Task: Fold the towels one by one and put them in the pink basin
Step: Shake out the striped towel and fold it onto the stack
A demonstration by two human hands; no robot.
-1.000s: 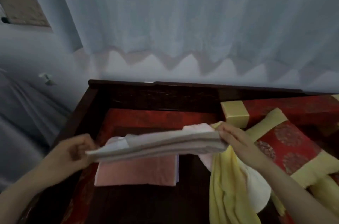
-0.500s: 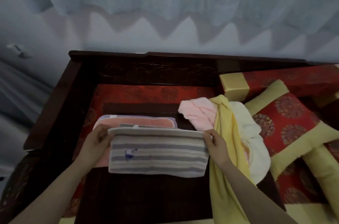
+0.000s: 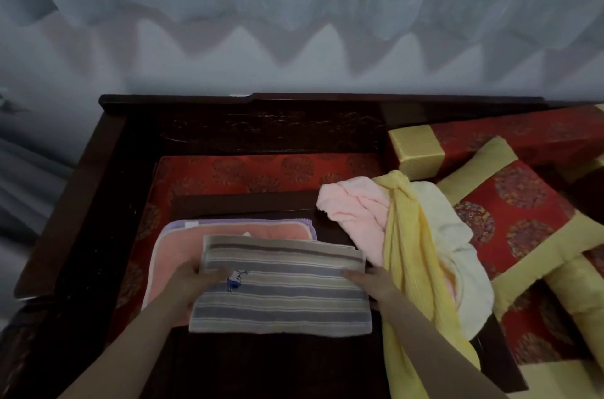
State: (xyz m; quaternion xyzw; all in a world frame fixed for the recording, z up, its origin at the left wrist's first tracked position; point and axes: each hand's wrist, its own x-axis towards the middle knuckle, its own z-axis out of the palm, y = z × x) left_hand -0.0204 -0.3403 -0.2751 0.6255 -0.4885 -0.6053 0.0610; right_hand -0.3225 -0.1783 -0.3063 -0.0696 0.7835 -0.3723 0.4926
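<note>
change: a second ago the striped towel was stretched in the air between both hands; now it lies flat, folded, at lower centre of the frame
left hand: holds the towel's left edge, fingers curled over the top
right hand: holds the right edge, fingertips on the cloth, rest partly hidden
where it sits: over the lower right part of a folded salmon towel, its lower part on the dark desk
under that: a purple towel, only its upper rim shows
meaning: folding looks done for this one; it has joined a flat stack, not a basin, so the put-away step looks not yet done
still unfolded: pink towel, yellow towel and cream towel, heaped at centre right, touching each other
pink basin: cannot pick one out in this view; may be under the heap or out of frame
containers: none visible holding towels
surroundings: red cushion behind the desk, red and yellow pillow at right
next, a guess: lift the stack or this towel and find the basin
</note>
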